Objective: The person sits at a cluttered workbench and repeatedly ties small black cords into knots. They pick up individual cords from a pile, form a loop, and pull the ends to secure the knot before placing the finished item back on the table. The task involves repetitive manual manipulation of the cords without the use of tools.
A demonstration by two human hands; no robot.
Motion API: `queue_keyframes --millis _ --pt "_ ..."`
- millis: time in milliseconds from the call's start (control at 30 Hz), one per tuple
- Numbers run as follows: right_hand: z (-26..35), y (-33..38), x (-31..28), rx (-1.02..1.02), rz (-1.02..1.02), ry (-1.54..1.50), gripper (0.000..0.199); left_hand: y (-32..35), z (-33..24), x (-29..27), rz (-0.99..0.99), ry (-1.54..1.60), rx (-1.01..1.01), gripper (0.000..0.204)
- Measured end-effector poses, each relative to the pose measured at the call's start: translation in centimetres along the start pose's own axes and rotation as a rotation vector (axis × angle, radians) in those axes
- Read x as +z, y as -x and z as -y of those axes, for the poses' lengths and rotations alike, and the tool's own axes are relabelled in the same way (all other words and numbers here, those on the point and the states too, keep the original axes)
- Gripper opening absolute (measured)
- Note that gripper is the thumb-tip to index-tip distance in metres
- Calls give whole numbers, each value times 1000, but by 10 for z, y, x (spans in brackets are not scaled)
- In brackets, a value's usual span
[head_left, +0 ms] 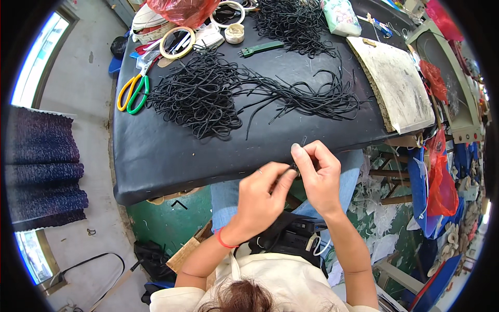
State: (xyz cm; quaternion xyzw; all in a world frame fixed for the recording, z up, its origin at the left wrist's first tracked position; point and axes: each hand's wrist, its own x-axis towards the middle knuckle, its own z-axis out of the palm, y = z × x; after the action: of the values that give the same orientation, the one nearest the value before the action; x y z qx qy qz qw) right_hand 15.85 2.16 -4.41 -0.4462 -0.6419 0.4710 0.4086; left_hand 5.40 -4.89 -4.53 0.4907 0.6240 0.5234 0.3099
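Just past the table's front edge, my left hand (264, 195) and my right hand (321, 179) are close together, both with fingers pinched. Between them shows a thin dark piece that looks like black cord, mostly hidden by the fingers. A small tip of it pokes up above my right thumb. On the black padded table (156, 161) beyond my hands lies a tangled heap of black cords (200, 93). To its right a looser bundle of black cords (322, 101) spreads out, and another pile (291, 21) is at the back.
Scissors with yellow and green handles (136, 93) lie at the table's left. Behind the heap are a green-handled tool (261, 48), a small round tub (234, 34), tape rings (177, 42) and a red plastic bag (184, 10). A worn pale board (397, 83) covers the right end.
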Motion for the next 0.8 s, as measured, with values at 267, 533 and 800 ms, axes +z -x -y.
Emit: queue_keyframes --millis 267,533,800 --pt "11 -1 -12 397 163 -443 22 -14 -3 -3 -53 67 74 13" --pt "-2 -5 -8 -755 96 425 10 -24 5 -21 297 442 -406 17" --pt "1 2 -18 435 200 -423 36 -27 12 -25 262 586 -426 30"
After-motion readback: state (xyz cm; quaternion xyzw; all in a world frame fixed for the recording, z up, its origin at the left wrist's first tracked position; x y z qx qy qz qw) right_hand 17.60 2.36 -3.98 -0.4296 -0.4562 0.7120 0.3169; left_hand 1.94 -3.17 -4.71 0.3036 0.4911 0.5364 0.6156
